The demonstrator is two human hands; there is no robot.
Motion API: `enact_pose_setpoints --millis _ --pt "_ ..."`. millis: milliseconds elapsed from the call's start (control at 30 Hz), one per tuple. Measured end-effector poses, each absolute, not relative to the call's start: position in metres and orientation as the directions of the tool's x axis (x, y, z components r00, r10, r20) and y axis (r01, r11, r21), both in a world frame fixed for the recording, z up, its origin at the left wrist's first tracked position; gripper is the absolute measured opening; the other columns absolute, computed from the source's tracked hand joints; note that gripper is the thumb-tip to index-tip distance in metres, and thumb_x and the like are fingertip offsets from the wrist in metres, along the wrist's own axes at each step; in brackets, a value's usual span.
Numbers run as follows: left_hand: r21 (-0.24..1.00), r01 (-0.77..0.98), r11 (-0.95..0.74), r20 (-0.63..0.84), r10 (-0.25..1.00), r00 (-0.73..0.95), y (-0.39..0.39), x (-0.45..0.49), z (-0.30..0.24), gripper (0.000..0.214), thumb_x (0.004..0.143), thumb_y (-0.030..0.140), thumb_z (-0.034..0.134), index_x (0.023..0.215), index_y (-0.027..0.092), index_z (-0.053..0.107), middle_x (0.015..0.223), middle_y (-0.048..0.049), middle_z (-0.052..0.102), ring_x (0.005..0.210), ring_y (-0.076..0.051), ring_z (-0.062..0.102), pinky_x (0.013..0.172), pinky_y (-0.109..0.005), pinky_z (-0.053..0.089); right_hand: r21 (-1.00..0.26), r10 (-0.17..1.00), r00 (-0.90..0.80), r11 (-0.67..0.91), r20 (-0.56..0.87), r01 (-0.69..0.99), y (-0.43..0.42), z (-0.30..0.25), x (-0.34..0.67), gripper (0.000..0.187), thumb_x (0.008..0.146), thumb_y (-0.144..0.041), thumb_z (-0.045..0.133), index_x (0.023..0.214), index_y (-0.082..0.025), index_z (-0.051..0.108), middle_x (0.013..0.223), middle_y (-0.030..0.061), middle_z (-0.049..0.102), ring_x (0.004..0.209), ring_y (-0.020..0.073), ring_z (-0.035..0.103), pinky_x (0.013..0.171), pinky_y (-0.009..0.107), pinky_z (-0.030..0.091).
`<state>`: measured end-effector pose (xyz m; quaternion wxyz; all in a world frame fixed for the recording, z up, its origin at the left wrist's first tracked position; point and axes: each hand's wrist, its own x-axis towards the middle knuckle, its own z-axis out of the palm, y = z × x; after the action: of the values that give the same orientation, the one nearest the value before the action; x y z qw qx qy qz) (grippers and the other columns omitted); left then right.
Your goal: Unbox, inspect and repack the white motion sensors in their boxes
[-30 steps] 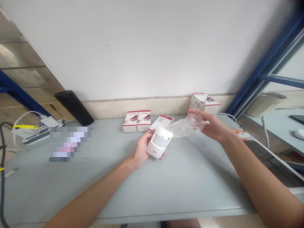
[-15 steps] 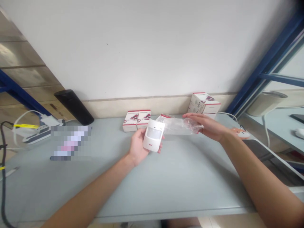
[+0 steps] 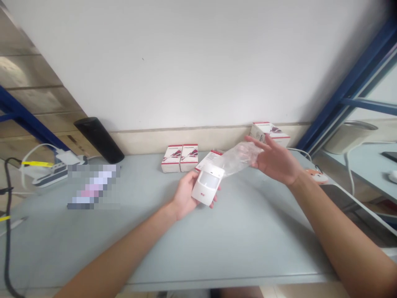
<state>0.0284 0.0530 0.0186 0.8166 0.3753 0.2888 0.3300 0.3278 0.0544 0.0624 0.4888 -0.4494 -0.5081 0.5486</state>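
Right hand [image 3: 276, 161] has turned upward, fingers spread open against a clear plastic bag [image 3: 238, 157]. Left hand [image 3: 186, 194] grips a white plastic motion sensor [image 3: 207, 184] above a pale grey-blue table [image 3: 248, 248] by a white wall [image 3: 186, 62].

Two cartons [image 3: 179, 158] stand side by side on the table [image 3: 248, 248] against the wall [image 3: 198, 62], with a third carton [image 3: 209, 159] just to their right and a fourth carton [image 3: 269, 132] further right. A cylinder [image 3: 99, 140] leans against the wall to their left, beyond it a power strip [image 3: 49, 174], while the motion sensor [image 3: 207, 186] sits in the left hand [image 3: 186, 194] before the cartons, and the plastic bag [image 3: 238, 157] lies against the right hand [image 3: 274, 159] beside it
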Motion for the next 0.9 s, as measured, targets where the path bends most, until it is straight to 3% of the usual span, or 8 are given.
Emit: enact_pose_setpoints --millis 100,267,400,567,767,900 --pt "0.779 -0.395 0.487 -0.212 0.798 0.565 0.054 0.029 0.02 0.042 0.091 0.036 0.048 0.115 0.009 0.069 0.091 -0.0184 0.078 0.064 -0.03 0.073 0.053 -0.04 0.057 -0.993 0.985 -0.148 0.07 0.084 -0.096 0.051 0.063 0.312 0.06 0.107 -0.058 0.032 0.163 -0.036 0.041 0.148 0.0074 0.066 0.132 0.0282 0.065 0.1 0.048 0.056" --pt "0.761 -0.447 0.47 -0.203 0.827 0.524 0.051 0.032 0.022 0.044 0.094 0.033 0.041 0.122 0.009 0.065 0.095 -0.0195 0.078 0.066 -0.03 0.072 0.056 -0.04 0.057 -0.976 0.951 -0.242 0.165 0.195 -0.139 0.042 0.062 0.275 0.043 0.105 -0.049 0.049 0.143 -0.035 0.06 0.151 0.0073 0.063 0.136 0.0291 0.06 0.106 0.05 0.053" --pt "0.788 -0.415 0.455 -0.166 0.805 0.569 0.05 0.032 0.019 0.052 0.101 0.043 0.041 0.14 0.013 0.057 0.1 -0.0186 0.078 0.067 -0.031 0.074 0.056 -0.041 0.057 -0.986 0.946 -0.303 0.068 0.112 -0.152 0.032 0.059 0.254 0.04 0.102 -0.055 0.06 0.13 -0.028 0.067 0.127 0.0113 0.074 0.116 0.0297 0.068 0.104 0.051 0.053" --pt "0.849 -0.359 0.387 -0.129 0.812 0.569 0.046 0.034 0.015 0.054 0.104 0.052 0.044 0.14 0.015 0.059 0.107 -0.0179 0.078 0.073 -0.03 0.076 0.058 -0.039 0.059 -0.993 0.922 -0.388 -0.045 0.002 -0.111 0.021 0.054 0.239 0.038 0.096 -0.058 0.07 0.112 -0.024 0.075 0.093 0.0056 0.075 0.083 0.0237 0.069 0.102 0.052 0.051" --pt "0.864 -0.354 0.357 -0.128 0.837 0.532 0.037 0.039 0.016 0.053 0.103 0.052 0.046 0.133 0.013 0.062 0.106 -0.0177 0.078 0.07 -0.027 0.075 0.057 -0.037 0.059 -0.987 0.948 -0.312 0.018 0.067 -0.16 0.021 0.059 0.239 0.037 0.098 -0.054 0.069 0.118 -0.024 0.077 0.103 0.0072 0.077 0.099 0.0259 0.07 0.108 0.05 0.049" --pt "0.888 -0.327 0.324 -0.118 0.847 0.519 0.036 0.04 0.013 0.057 0.101 0.057 0.048 0.133 0.012 0.061 0.102 -0.0164 0.078 0.068 -0.027 0.075 0.054 -0.035 0.059 -0.997 0.955 -0.297 -0.028 -0.004 -0.077 0.022 0.055 0.242 0.041 0.096 -0.057 0.072 0.121 -0.025 0.078 0.115 0.0086 0.078 0.113 0.0291 0.068 0.113 0.05 0.044"
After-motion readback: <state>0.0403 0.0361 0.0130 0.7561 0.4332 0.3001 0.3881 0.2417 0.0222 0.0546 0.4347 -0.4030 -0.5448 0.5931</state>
